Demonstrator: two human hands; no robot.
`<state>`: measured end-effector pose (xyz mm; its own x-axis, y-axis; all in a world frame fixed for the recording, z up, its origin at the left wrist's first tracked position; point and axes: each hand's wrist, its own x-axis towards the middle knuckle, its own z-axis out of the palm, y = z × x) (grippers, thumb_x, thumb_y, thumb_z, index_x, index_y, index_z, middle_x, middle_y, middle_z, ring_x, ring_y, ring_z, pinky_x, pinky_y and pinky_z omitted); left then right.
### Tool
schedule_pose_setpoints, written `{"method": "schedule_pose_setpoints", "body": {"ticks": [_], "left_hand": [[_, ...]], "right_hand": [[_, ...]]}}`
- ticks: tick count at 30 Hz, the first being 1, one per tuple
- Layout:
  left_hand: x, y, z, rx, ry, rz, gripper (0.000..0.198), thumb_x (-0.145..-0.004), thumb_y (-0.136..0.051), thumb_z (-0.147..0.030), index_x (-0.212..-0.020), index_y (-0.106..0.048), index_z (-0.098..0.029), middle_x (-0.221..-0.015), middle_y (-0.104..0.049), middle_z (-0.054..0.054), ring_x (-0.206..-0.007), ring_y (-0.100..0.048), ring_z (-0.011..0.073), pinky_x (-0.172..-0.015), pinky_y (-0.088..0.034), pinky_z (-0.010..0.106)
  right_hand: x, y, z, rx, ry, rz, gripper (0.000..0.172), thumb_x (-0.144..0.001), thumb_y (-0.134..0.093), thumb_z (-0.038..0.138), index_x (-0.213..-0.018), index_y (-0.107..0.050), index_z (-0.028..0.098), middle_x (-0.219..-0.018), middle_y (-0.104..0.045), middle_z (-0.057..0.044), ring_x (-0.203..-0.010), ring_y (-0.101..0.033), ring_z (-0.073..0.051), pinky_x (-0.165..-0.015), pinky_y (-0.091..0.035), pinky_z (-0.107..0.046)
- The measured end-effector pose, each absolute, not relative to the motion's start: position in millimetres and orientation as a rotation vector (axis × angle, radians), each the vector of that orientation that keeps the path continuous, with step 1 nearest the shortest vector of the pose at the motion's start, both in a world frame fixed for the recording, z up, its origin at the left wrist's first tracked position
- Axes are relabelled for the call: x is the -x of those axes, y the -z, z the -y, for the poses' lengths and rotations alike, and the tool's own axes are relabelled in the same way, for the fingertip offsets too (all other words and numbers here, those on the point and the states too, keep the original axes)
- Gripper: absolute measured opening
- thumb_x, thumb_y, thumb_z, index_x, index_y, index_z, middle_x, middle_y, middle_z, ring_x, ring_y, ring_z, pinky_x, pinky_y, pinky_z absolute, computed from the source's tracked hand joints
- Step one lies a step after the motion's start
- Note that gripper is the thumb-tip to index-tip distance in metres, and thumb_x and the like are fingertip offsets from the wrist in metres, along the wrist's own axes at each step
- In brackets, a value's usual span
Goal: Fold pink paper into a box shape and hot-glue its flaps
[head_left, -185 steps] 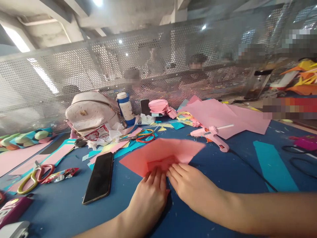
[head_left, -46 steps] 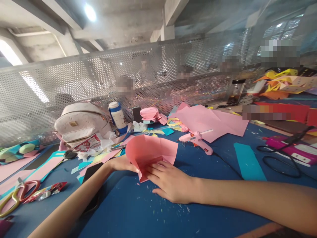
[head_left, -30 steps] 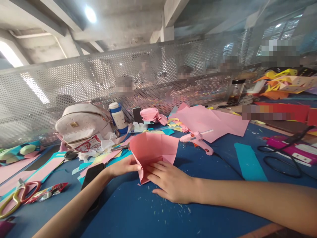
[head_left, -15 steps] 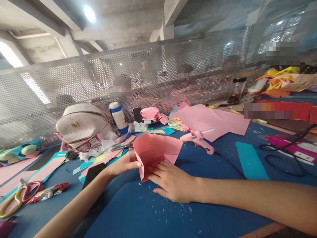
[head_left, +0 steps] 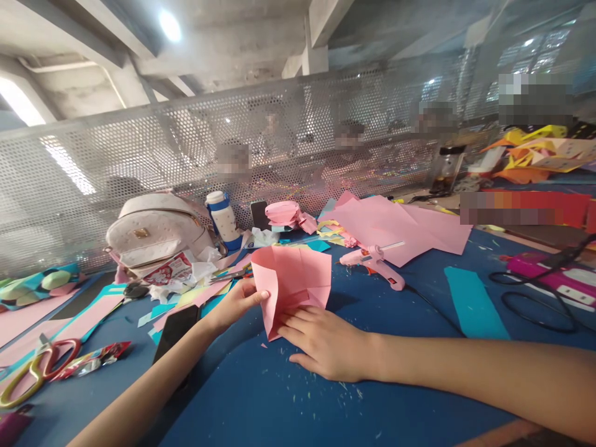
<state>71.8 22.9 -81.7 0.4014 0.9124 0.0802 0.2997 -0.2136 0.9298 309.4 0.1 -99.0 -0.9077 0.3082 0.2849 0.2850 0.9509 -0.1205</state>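
A pink sheet of paper (head_left: 307, 273) stands partly folded on the blue table, its left side bent up and towards me. My left hand (head_left: 246, 298) grips that raised left edge, thumb on the near face and fingers behind. Flat and palm down, my right hand (head_left: 326, 341) rests its outstretched fingers on the sheet's lower part, holding it against the table; the fingertips are partly hidden in the fold. Just right of the sheet lies a pink glue gun (head_left: 375, 267) with a black cord.
Pink sheets (head_left: 395, 226) lie behind the glue gun, a blue paper strip (head_left: 475, 304) to the right. A purple power strip (head_left: 544, 276) with cables sits farther right. On the left are scissors (head_left: 40, 369), a dark phone (head_left: 177, 332), a backpack (head_left: 153, 226) and a bottle (head_left: 224, 220).
My left hand has shifted the paper's curved left side; it now stands more upright with a sharper fold, and the right edge has drawn leftwards. My right hand stays in place.
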Motion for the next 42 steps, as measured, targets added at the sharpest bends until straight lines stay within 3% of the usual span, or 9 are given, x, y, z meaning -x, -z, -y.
{"method": "schedule_pose_setpoints", "body": {"ticks": [5,13,17,21,27,32,34,39,42], "left_hand": [[-70.8,88.9,-24.1,-1.677,-0.860,-1.064,0.047,-0.082,-0.058,-0.058,-0.089,-0.070,-0.013,-0.083,-0.072,0.005,-0.081,-0.064,0.0223,-0.077,-0.049,0.032],[-68.7,90.6,-22.2,-1.627,-0.878,-1.016,0.042,-0.087,-0.054,-0.054,-0.100,-0.067,-0.016,-0.094,-0.072,0.006,-0.091,-0.065,0.0234,-0.088,-0.049,0.037],[-69.6,86.7,-21.8,-1.661,-0.860,-1.018,0.043,-0.078,-0.068,-0.048,-0.107,-0.062,-0.017,-0.099,-0.070,0.007,-0.097,-0.065,0.0241,-0.091,-0.048,0.038],[-64.9,82.3,-19.6,-1.710,-0.780,-1.076,0.052,-0.066,-0.079,-0.042,-0.107,-0.060,-0.017,-0.104,-0.070,0.008,-0.099,-0.064,0.0259,-0.090,-0.049,0.038],[-59.5,80.5,-5.2,-1.790,-0.520,-1.291,0.074,-0.045,-0.090,-0.032,-0.113,-0.064,-0.021,-0.119,-0.067,0.006,-0.114,-0.056,0.0328,-0.097,-0.046,0.038],[-70.8,83.0,1.9,-1.841,-0.359,-1.315,0.043,-0.061,-0.080,-0.044,-0.091,-0.071,-0.016,-0.091,-0.073,0.006,-0.091,-0.066,0.0268,-0.082,-0.052,0.034],[-73.5,82.8,1.1,-1.863,-0.425,-1.329,0.037,-0.068,-0.075,-0.044,-0.093,-0.070,-0.016,-0.094,-0.073,0.006,-0.093,-0.065,0.0257,-0.083,-0.052,0.033],[-68.7,82.0,-9.7,-1.913,-0.798,-1.384,0.034,-0.069,-0.074,-0.040,-0.093,-0.065,-0.017,-0.100,-0.069,0.007,-0.096,-0.063,0.0260,-0.087,-0.051,0.037],[-64.4,80.1,-16.2,-1.875,-0.876,-1.345,0.042,-0.074,-0.070,-0.042,-0.107,-0.060,-0.018,-0.106,-0.067,0.007,-0.097,-0.064,0.0242,-0.086,-0.052,0.036]], "right_hand": [[-309.1,99.2,-0.6,0.412,-0.084,2.786,0.041,-0.095,-0.048,0.037,-0.126,-0.054,0.010,-0.126,-0.060,-0.013,-0.118,-0.052,-0.024,-0.103,-0.037,-0.038],[-308.5,98.4,1.5,0.384,0.039,2.754,0.038,-0.095,-0.047,0.032,-0.125,-0.054,0.010,-0.120,-0.063,-0.013,-0.112,-0.054,-0.023,-0.095,-0.040,-0.037],[-311.5,93.2,-1.4,0.313,0.260,2.614,0.023,-0.093,-0.043,0.023,-0.093,-0.065,0.017,-0.091,-0.069,-0.006,-0.086,-0.058,-0.020,-0.075,-0.041,-0.034],[-316.3,90.9,-3.9,0.196,0.415,2.427,0.032,-0.090,-0.044,0.027,-0.061,-0.055,0.019,-0.057,-0.056,0.000,-0.054,-0.044,-0.014,-0.052,-0.027,-0.031],[-316.0,103.2,0.0,-0.205,0.391,2.384,0.037,-0.088,-0.043,0.031,-0.052,-0.044,0.021,-0.047,-0.041,0.003,-0.043,-0.029,-0.012,-0.044,-0.017,-0.029],[-314.8,105.5,1.1,-0.263,0.408,2.398,0.035,-0.086,-0.046,0.032,-0.053,-0.044,0.021,-0.048,-0.041,0.005,-0.042,-0.033,-0.012,-0.044,-0.019,-0.029],[-314.9,104.7,0.6,-0.246,0.425,2.375,0.034,-0.085,-0.049,0.031,-0.053,-0.043,0.020,-0.048,-0.041,0.005,-0.042,-0.034,-0.011,-0.044,-0.019,-0.029],[-314.7,104.5,0.8,-0.241,0.452,2.341,0.033,-0.082,-0.051,0.031,-0.053,-0.041,0.020,-0.048,-0.040,0.005,-0.042,-0.033,-0.011,-0.045,-0.017,-0.029],[-314.7,104.1,1.1,-0.226,0.455,2.348,0.033,-0.083,-0.050,0.030,-0.053,-0.041,0.020,-0.048,-0.040,0.006,-0.043,-0.032,-0.011,-0.045,-0.017,-0.029]]}}
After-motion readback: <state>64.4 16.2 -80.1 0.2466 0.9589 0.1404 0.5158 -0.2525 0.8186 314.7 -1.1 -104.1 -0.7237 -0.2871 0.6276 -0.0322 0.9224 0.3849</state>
